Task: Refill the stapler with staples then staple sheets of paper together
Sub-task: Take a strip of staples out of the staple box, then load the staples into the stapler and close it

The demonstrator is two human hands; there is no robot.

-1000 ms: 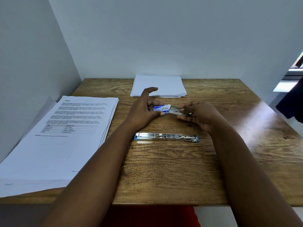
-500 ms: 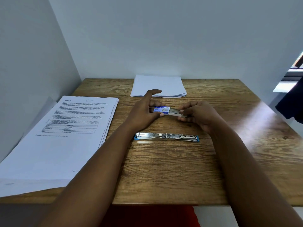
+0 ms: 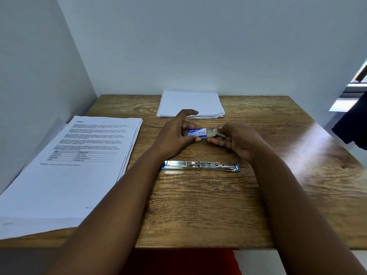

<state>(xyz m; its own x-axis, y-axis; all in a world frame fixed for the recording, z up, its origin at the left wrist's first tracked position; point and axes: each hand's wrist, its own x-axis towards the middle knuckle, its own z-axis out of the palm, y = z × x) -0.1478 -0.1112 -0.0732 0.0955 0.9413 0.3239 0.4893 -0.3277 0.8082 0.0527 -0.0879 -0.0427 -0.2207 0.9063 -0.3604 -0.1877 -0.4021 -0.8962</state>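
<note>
Lying opened flat, stapler (image 3: 200, 166) just nearer than both hands' grip on staple box (image 3: 197, 132).

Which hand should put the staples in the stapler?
Probably the right hand: it pinches the staples at the box mouth, just above the open stapler. The left hand holds the box.

Mid-frame, my left hand (image 3: 174, 135) pinches a small blue staple box (image 3: 196, 132) while my right hand (image 3: 234, 139) grips its open end. Just below lies the stapler (image 3: 200, 166), opened flat on the wooden table (image 3: 198, 205).
</note>
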